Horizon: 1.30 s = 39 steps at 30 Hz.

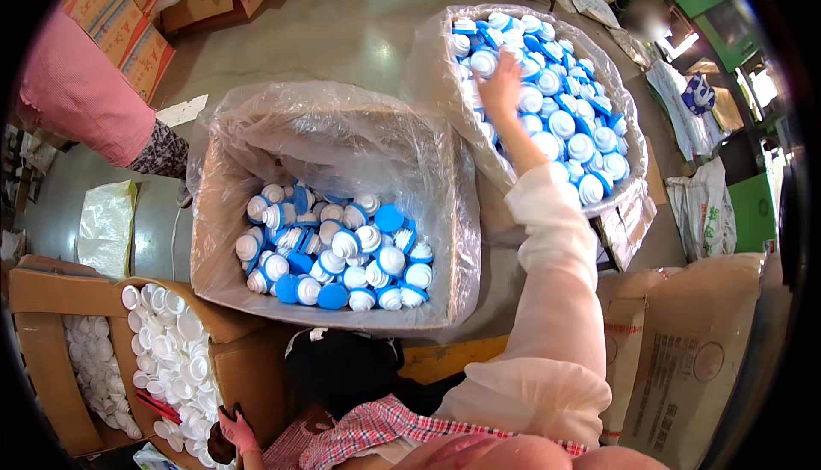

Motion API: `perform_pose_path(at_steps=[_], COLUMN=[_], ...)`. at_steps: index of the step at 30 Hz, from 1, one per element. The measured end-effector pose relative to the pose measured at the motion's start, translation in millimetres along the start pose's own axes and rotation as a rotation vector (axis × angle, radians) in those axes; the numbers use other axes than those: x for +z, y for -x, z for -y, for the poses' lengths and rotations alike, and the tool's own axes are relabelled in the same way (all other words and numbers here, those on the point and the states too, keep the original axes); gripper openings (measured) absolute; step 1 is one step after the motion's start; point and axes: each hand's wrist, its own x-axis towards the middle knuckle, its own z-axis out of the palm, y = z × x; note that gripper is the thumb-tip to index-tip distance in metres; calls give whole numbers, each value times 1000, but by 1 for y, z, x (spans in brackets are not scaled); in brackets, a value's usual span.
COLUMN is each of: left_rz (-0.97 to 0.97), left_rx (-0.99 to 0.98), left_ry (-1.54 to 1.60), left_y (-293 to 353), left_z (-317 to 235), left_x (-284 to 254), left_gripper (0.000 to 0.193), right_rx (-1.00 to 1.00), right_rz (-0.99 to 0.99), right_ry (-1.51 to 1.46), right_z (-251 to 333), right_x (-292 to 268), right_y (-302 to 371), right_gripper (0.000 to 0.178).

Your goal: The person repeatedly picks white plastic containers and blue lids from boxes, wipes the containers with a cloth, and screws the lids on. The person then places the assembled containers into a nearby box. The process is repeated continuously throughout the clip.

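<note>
My right arm, in a pale sleeve, stretches far forward to a plastic-lined carton heaped with blue-and-white stepped plastic caps. On top of that heap lies my right hand, its fingers spread and touching the caps near the left side. No cap shows plainly gripped in it. At the lower left my left hand is low beside a carton of white caps. Its fingers are curled at a dark brown shape that I cannot make out. A red strip-like object rests on the white caps.
A second lined carton, partly filled with blue-and-white caps, stands in front of me. Another person in pink is at the left. Stacked orange cartons are behind them. Brown cardboard lies at the lower right, white sacks beyond.
</note>
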Motion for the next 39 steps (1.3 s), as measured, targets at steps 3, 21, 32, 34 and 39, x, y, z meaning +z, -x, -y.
perform_pose_path(at_steps=[3,21,32,34,39], left_rz=[10,-9,22,57,23], left_rx=[-12,36,5,15,33], left_ry=[-18,-110,-22,-38,-48], left_y=[4,2,-3,-5,-1], left_z=[11,1,-13,-13,3], left_x=[-2,-5,-12,-13,-8], left_gripper=[49,46,48,50,50], right_rx=[519,-161,-970,-908,-382], right_rz=[209,-41,1656,1583,419], right_ry=[248,-206,-24,-101,-87], right_z=[-69,-10,137,125,38], right_x=[11,3,-4,-21,-113], right_y=[-51,-39,295,278,152], right_gripper=[101,80,88,98,44])
